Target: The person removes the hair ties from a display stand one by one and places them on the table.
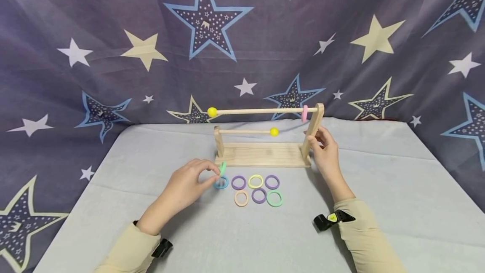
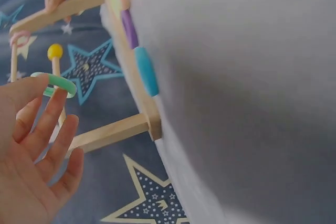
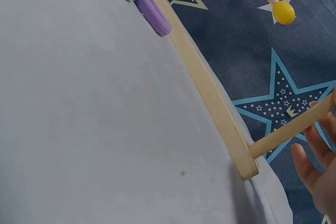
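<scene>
In the head view my left hand (image 1: 189, 182) pinches a green ring (image 1: 222, 167) between thumb and index finger, just above a blue ring (image 1: 221, 182). The left wrist view shows the same green ring (image 2: 62, 83) at the fingertips, the other fingers loosely spread. A wooden stand (image 1: 265, 155) has two horizontal rods with yellow ball ends, one high and one low. Around its tall right post (image 1: 314, 125) my right hand (image 1: 326, 151) holds on, thumb in front and fingers behind. A pink ring (image 1: 305, 113) hangs on the upper rod near that post.
Several rings lie in front of the stand: purple (image 1: 238, 182), yellow (image 1: 255, 181), orange (image 1: 241, 198) and green (image 1: 274, 198) among them. A pale cloth (image 1: 295, 239) covers the table. Behind stands a dark star-patterned curtain (image 1: 265, 54).
</scene>
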`<state>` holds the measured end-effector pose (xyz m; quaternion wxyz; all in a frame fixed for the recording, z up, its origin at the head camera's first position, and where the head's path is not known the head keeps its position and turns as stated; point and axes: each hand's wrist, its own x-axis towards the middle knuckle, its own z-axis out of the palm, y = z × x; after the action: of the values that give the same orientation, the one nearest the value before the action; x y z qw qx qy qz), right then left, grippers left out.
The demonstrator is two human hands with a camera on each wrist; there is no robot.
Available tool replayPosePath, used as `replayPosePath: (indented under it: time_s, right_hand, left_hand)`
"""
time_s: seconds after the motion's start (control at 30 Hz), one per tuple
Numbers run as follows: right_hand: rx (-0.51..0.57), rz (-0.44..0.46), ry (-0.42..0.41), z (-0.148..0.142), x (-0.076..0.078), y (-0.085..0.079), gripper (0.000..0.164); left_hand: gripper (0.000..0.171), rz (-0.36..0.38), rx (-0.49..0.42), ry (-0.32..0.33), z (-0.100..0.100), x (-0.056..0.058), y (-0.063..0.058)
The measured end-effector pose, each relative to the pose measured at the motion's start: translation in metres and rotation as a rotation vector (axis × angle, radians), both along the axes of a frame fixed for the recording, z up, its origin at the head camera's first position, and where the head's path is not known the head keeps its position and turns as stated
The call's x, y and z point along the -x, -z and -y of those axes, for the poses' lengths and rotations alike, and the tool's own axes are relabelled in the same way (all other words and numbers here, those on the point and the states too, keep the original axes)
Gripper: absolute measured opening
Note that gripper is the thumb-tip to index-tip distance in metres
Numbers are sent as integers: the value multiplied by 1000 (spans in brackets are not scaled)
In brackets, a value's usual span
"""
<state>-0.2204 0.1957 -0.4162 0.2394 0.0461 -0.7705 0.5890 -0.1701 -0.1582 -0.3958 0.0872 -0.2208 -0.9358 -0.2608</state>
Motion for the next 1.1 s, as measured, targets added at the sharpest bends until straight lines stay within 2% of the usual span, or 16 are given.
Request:
replayPosePath:
  time_s: [0.27,0.43,0.7,1.1]
  right_hand:
    - [-5,3,0,0,-1,1,36]
    - [-6,2,0,0,-2,1,35]
    - [-14,1,-1,0,-2,2,36]
    - [-25,-11,1,0,0,1,36]
  left_hand:
    - [17,-21,66,71,0,-6,11]
    - [17,-17,97,126,5,-6,15]
    - [15,-56,186,214,9,-6,19]
    - [16,2,224,301,11,-5,23]
